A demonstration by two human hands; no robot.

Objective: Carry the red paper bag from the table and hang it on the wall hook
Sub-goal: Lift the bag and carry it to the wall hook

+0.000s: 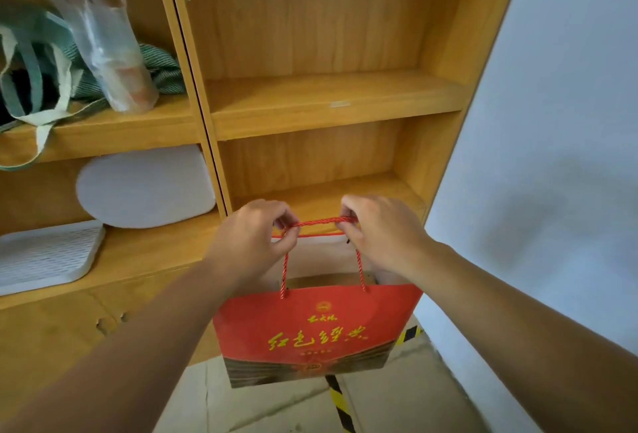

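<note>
The red paper bag (310, 325) with yellow lettering hangs in the air in front of a wooden shelf unit, its mouth open toward me. Its red twisted cord handle (322, 222) is stretched level between my two hands. My left hand (252, 239) pinches the left end of the cord and my right hand (379, 232) pinches the right end. No wall hook shows in this view.
The wooden shelf unit (328, 101) fills the upper view. Its left bays hold a plastic bag (107, 46), green cloth bags (31, 67), a white foam pad (145, 187) and a white tray (48, 256). A pale wall (552, 122) rises at right. Flattened cardboard (397, 394) covers the floor.
</note>
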